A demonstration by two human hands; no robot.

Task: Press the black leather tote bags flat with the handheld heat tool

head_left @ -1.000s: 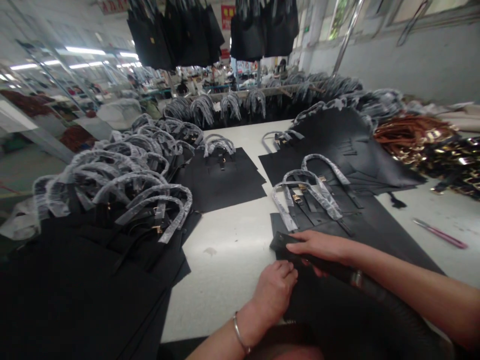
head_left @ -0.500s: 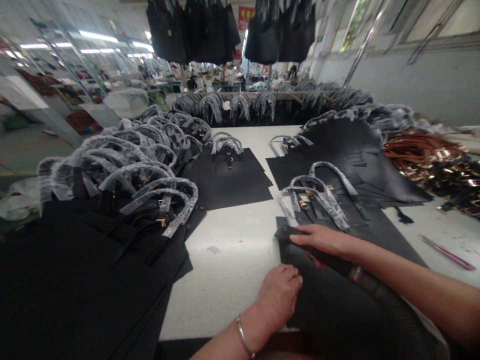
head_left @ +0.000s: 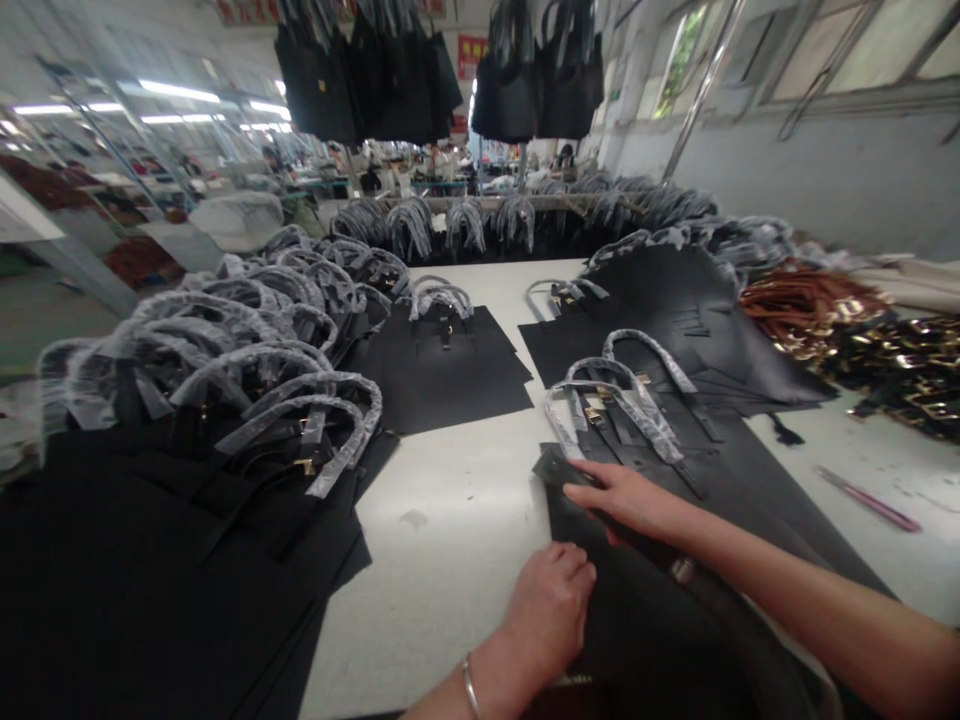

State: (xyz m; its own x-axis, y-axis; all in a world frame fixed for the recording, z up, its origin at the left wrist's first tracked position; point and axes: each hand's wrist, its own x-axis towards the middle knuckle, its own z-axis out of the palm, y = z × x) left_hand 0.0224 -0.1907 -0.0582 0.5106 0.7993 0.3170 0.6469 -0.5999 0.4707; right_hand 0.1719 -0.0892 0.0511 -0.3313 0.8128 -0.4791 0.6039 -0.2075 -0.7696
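Observation:
My right hand (head_left: 626, 500) is closed round a folded black leather piece (head_left: 559, 472), its thumb and index finger along the top. My left hand (head_left: 551, 600), with a silver bangle at the wrist, has its fingers curled at the left edge of a flat black panel (head_left: 630, 620); what its fingertips hold, if anything, is hidden. Just beyond my right hand, plastic-wrapped handles (head_left: 630, 395) with gold fittings lie on black panels. Another black panel with wrapped handles (head_left: 469, 370) lies at the middle of the white table (head_left: 435, 490).
Black panels (head_left: 150, 560) with many wrapped handles (head_left: 255, 330) are piled at left. At right are brown straps (head_left: 810, 300), black straps with gold buckles (head_left: 907, 370) and a pink-handled tool (head_left: 874, 500). Black bags (head_left: 322, 85) hang above the far end.
The view has shifted slightly, so the table and its piles appear further left and a little lower. Both hands keep nearly the same pose over the black panel.

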